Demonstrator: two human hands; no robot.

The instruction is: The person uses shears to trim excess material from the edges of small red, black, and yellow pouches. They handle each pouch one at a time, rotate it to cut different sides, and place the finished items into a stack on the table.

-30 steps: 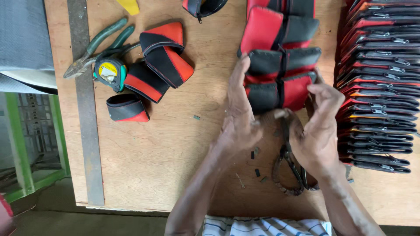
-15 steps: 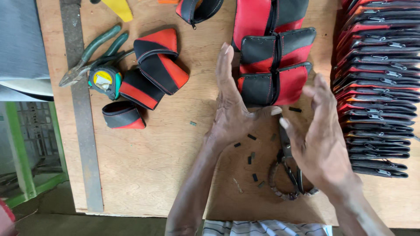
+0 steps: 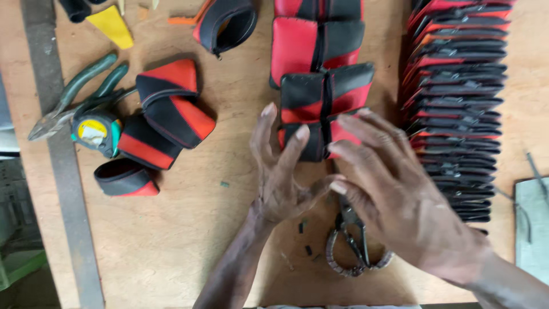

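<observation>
On the wooden bench (image 3: 189,240), open-gripped hands (both empty) touch a red-black pouch (image 3: 313,134).

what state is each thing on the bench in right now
left hand: fingers spread, holding nothing
right hand: open, fingers over the nearest pouch
nearest pouch: zipped shut, lying flat
scissors: lying on the bench, blades under the right hand
pliers: lying flat, handles apart
tape measure: tape retracted
round pouch: unzipped, gaping
stacked pouches: overlapped in a row
</observation>
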